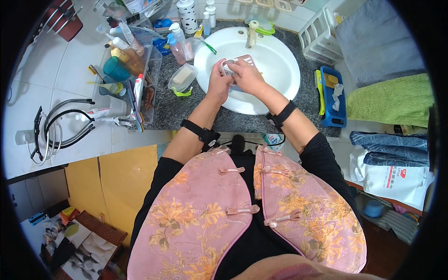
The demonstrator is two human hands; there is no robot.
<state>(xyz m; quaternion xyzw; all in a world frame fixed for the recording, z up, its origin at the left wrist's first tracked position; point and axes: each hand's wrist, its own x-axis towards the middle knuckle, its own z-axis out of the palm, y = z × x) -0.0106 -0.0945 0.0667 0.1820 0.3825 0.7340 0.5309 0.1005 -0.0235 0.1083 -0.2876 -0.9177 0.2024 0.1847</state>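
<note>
Over the left-hand part of a white oval sink [282, 79], both hands are engaged with one pink, slotted piece [247, 59]. The left hand [218, 85] supports the near left side; its grip is curled partly closed around a pale, pink-edged portion. The right hand [248, 78] reaches across from the right, with its grip bent inward and the fingertips against the pale portion beside the left fingers. Whether the pale portion and the slotted portion form a single part cannot be determined, since the fingers cover the junction. The slotted portion projects beyond the right hand, toward the tap [252, 36], which stands at the far rim. The sink is set in a dark speckled table [164, 112]. Left of the sink, on the table, rests a clear box [175, 87] containing a pale bar [183, 75], with a green clip [182, 92] at its near edge. Behind the box stands a pink pump bottle [177, 52]; farther left, a clear organizer [154, 74] carries bottles and tubes. Right of the sink lies a blue tray [333, 120] holding a yellow sponge [331, 80] and a crumpled white item [337, 94]. A yellow-green handled tool [320, 93] lies just beside the tray, on its sink side.
</note>
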